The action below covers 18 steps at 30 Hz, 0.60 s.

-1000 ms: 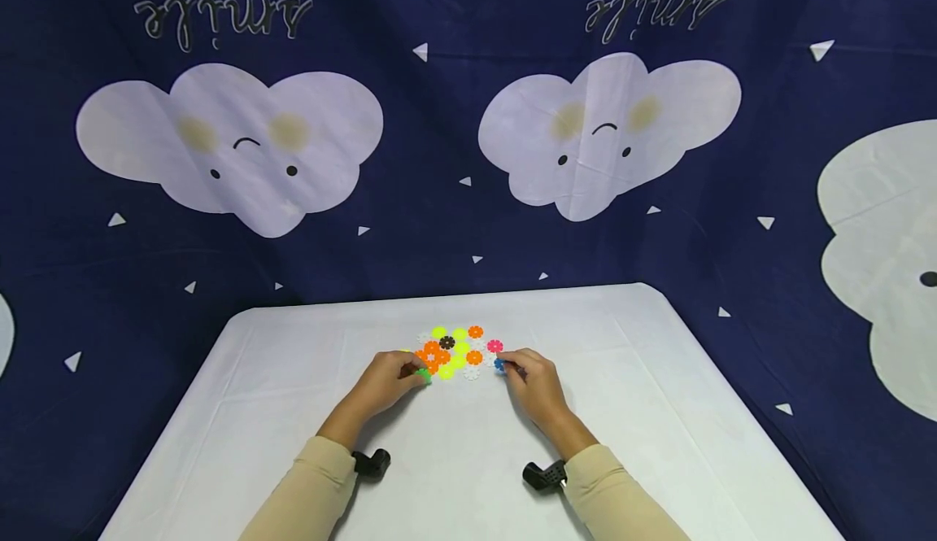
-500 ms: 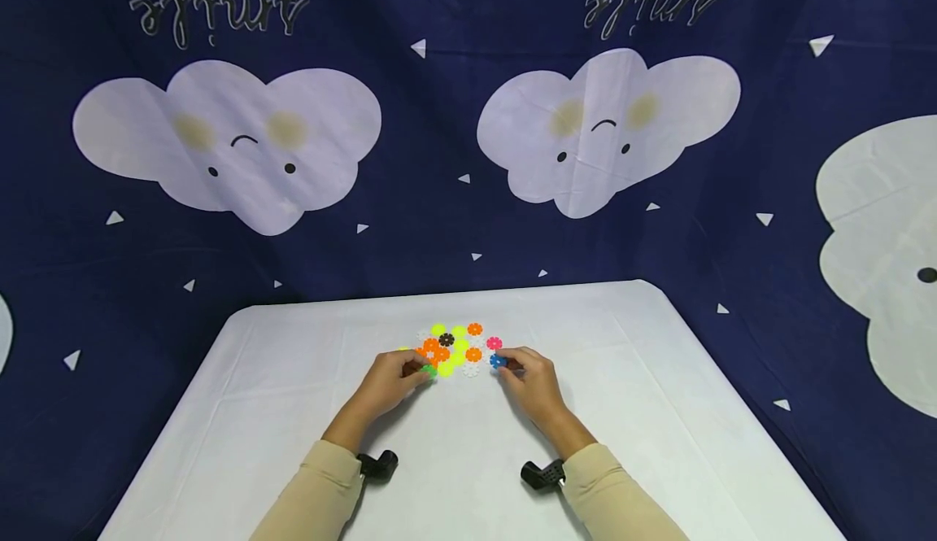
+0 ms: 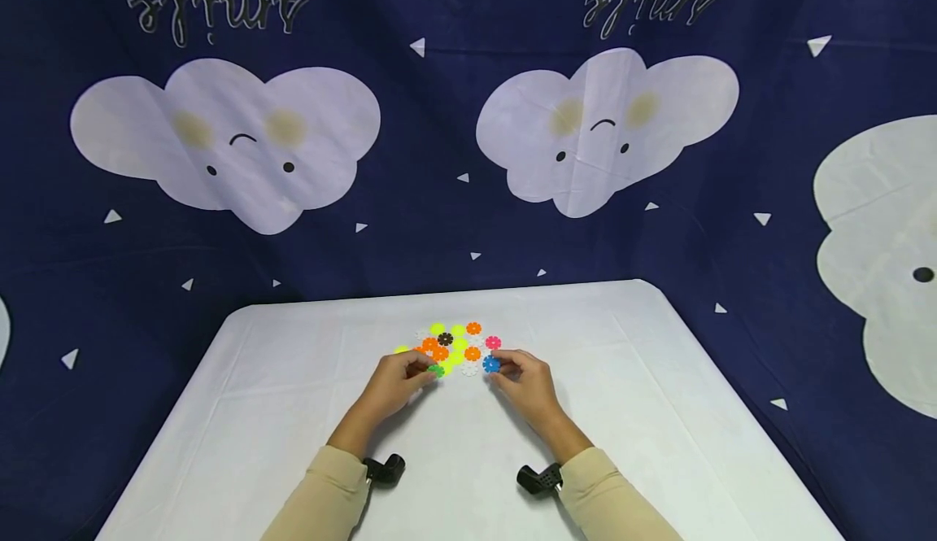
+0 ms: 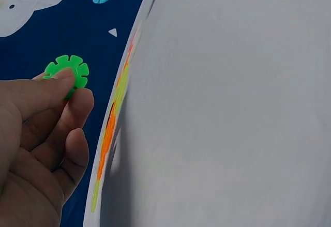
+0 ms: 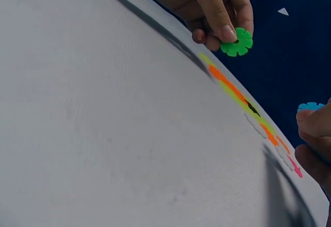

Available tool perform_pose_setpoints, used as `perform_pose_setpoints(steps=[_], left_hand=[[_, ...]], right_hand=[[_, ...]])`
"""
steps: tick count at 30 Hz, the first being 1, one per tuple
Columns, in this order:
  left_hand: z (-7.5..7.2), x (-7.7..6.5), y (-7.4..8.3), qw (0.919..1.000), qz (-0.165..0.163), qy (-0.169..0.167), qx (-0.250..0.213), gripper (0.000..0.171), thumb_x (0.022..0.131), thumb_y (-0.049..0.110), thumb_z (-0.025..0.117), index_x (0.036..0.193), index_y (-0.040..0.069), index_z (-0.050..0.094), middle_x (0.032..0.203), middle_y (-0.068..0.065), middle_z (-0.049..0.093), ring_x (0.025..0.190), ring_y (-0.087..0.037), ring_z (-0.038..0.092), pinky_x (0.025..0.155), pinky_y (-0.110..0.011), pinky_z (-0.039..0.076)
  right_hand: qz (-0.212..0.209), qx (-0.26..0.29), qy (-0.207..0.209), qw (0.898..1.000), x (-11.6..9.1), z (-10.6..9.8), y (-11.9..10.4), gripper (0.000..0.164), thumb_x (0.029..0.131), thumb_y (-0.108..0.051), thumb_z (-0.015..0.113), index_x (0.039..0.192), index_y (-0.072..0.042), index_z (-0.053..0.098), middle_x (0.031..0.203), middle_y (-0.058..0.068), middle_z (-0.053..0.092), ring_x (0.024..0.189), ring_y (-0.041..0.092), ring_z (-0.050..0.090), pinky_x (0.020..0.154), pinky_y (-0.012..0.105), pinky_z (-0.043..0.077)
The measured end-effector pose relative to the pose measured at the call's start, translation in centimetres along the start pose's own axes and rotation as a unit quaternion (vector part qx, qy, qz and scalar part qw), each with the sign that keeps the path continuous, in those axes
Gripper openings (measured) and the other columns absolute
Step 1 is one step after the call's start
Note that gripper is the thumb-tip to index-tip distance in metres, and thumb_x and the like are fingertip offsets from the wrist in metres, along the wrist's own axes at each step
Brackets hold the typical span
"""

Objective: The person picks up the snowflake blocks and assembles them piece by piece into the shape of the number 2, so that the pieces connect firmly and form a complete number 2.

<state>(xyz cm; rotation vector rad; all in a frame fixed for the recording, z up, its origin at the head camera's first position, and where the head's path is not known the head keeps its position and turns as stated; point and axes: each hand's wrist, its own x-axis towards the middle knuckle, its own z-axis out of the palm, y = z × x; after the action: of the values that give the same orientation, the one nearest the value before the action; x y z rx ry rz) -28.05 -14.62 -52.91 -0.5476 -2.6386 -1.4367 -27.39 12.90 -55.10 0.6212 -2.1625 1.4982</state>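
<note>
My left hand [image 3: 395,382] pinches a green notched plastic disc [image 4: 77,72] between thumb and fingers; its slotted rim shows plainly in the left wrist view. My right hand [image 3: 529,385] pinches a blue notched disc [image 3: 491,364] of the same kind, its round face turned toward the head camera. Both discs are raised above the table, a short gap apart. Behind them lies a spread of similar discs: orange [image 3: 472,354], yellow [image 3: 457,346], black [image 3: 445,339], pink [image 3: 494,342] and white [image 3: 469,369].
The discs lie on a white-covered table [image 3: 622,411], its far edge just beyond them. A dark blue curtain [image 3: 424,134] with printed clouds hangs behind the table. A black wrist camera [image 3: 539,480] juts inward at my right cuff, another [image 3: 385,470] at my left.
Both hands have drawn slightly closer together, the left moving right with the green disc. The blue disc has turned to show more of its face. The loose discs stay put.
</note>
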Motion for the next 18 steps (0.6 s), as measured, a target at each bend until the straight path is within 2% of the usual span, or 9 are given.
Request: perform_pose_setpoints(steps=[5,12,15,18], left_hand=[[0.5,-0.1,0.5,0.9999,0.004,-0.011,-0.013,0.009,0.096,0.008,0.080,0.105,0.008,0.078,0.092,0.005,0.072,0.077,-0.013,0.064,0.064,-0.027,0.057],[1.0,0.0,0.9,0.9991,0.011,-0.018,-0.036,0.007,0.096,0.008,0.079,0.103,0.009,0.078,0.091,0.006,0.072,0.076,-0.014,0.064,0.064,-0.027,0.057],[1.2,0.0,1.0,0.9990,0.011,-0.021,-0.037,0.007,0.096,0.008,0.079,0.103,0.009,0.078,0.090,0.006,0.072,0.076,-0.014,0.064,0.065,-0.027,0.057],[1.3,0.0,1.0,0.9993,0.006,-0.020,-0.031,0.007,0.096,0.010,0.079,0.103,0.011,0.078,0.090,0.008,0.072,0.076,-0.014,0.064,0.065,-0.027,0.057]], right_hand=[[0.047,0.027,-0.004,0.999,-0.2,0.2,-0.4,0.038,0.079,0.015,0.086,0.114,0.005,0.076,0.104,0.012,0.075,0.084,0.028,0.073,0.078,0.026,0.063],[0.102,0.080,-0.022,0.991,-0.4,0.7,-1.0,0.038,0.081,0.021,0.079,0.117,0.017,0.070,0.100,0.026,0.072,0.086,0.037,0.070,0.077,0.025,0.062],[0.116,0.094,-0.036,0.988,-0.4,0.8,-1.3,0.037,0.083,0.020,0.078,0.119,0.017,0.069,0.100,0.027,0.071,0.086,0.035,0.070,0.078,0.025,0.062],[0.123,0.112,-0.050,0.985,-0.5,0.7,-1.4,0.037,0.085,0.016,0.080,0.121,0.013,0.070,0.100,0.023,0.073,0.086,0.028,0.070,0.079,0.025,0.062]])
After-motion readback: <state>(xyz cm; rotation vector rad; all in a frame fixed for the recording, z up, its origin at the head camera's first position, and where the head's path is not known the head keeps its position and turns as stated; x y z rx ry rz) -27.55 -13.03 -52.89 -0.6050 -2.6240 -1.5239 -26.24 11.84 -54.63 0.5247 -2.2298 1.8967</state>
